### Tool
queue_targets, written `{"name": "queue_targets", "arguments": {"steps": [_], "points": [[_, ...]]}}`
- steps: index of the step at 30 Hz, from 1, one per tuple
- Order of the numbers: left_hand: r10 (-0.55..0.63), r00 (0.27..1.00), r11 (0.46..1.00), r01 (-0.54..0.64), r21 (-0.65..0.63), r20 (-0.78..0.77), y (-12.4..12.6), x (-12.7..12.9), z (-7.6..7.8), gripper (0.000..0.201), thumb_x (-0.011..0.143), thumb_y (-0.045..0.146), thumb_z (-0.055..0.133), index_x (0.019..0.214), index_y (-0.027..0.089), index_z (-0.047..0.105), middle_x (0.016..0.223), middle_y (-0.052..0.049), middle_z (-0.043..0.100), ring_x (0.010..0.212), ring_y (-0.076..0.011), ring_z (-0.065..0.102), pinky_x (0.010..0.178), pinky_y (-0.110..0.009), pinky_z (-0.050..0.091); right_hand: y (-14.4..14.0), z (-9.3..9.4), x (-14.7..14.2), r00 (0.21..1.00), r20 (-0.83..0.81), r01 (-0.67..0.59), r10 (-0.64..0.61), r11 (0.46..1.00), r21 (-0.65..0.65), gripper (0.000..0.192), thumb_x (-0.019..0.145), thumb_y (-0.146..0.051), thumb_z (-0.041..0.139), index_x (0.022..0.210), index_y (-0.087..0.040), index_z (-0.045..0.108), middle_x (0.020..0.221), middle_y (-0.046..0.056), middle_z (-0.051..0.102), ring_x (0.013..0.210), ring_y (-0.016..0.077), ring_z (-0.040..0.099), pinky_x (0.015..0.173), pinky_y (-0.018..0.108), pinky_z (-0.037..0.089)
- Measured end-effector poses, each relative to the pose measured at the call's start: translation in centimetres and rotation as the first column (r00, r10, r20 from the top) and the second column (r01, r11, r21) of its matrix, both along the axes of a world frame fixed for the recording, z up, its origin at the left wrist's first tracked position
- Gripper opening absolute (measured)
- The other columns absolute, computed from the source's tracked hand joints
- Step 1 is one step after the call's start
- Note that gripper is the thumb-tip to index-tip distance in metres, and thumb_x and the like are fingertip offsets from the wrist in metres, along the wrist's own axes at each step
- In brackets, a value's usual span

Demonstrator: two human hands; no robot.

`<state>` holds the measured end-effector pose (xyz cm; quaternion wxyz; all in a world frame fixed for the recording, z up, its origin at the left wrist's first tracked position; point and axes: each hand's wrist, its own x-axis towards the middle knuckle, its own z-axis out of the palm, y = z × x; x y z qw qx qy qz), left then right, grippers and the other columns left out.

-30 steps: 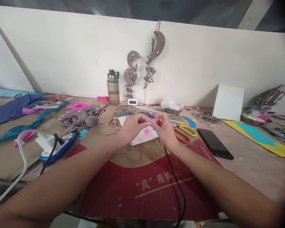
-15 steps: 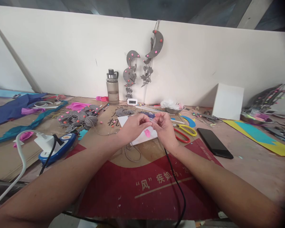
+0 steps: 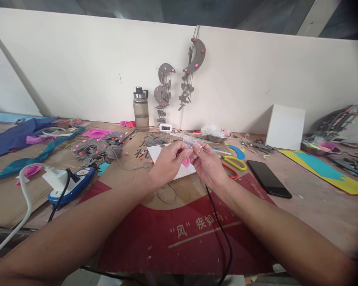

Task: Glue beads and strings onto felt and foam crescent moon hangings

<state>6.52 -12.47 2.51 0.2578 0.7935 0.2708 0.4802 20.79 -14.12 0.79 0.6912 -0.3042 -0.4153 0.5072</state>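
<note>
Compared with a second ago, the left hand (image 3: 167,163) and right hand (image 3: 207,165) sit slightly higher above the white paper sheet (image 3: 167,153). The clear glue stick (image 3: 190,142) now tilts upward, pinched between both hands' closed fingertips, with the pink piece (image 3: 186,162) tucked just below them.

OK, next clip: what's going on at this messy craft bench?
A person sits at a cluttered cardboard-covered table. The left hand and the right hand meet above a white sheet, pinching a small pink piece and a thin clear stick between them. Yellow scissors, a black phone and grey yarn lie nearby, untouched.
</note>
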Motion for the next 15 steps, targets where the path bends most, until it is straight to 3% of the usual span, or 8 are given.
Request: {"name": "queue_targets", "arguments": {"steps": [6,10,15], "points": [[0.100,0.984,0.983,-0.075,-0.165,0.150,1.2,-0.3,0.2,0.019,0.090,0.031,0.051,0.083,0.020,0.064,0.076,0.000,0.064,0.066,-0.0130,0.052,0.066,-0.027,0.043,0.6,-0.3,0.8,0.988,0.128,0.083,-0.089,0.995,0.052,0.041,0.065,-0.038,0.080,0.089,-0.024,0.050,0.063,-0.008,0.051,0.054,0.0083,0.045,0.056,0.025,0.041],[0.028,0.991,0.977,0.000,-0.211,0.132,1.1,-0.1,0.0,0.015,0.084,0.028,0.059,0.090,0.019,0.069,0.077,-0.001,0.067,0.070,-0.0134,0.056,0.066,-0.026,0.044,0.4,-0.6,0.7,0.979,0.177,0.089,-0.101,0.993,0.075,0.041,0.066,-0.039,0.079,0.091,-0.024,0.051,0.066,-0.007,0.053,0.056,0.0089,0.046,0.057,0.025,0.041],[-0.022,0.991,0.970,0.053,-0.236,0.135,0.6,0.2,0.0,0.013,0.080,0.029,0.064,0.083,0.018,0.070,0.078,-0.003,0.070,0.071,-0.0140,0.059,0.069,-0.027,0.047,0.5,-0.8,0.7,0.954,0.259,0.127,-0.153,0.985,0.116,0.037,0.071,-0.038,0.076,0.095,-0.025,0.051,0.070,-0.006,0.053,0.059,0.0102,0.048,0.060,0.026,0.042]]}}
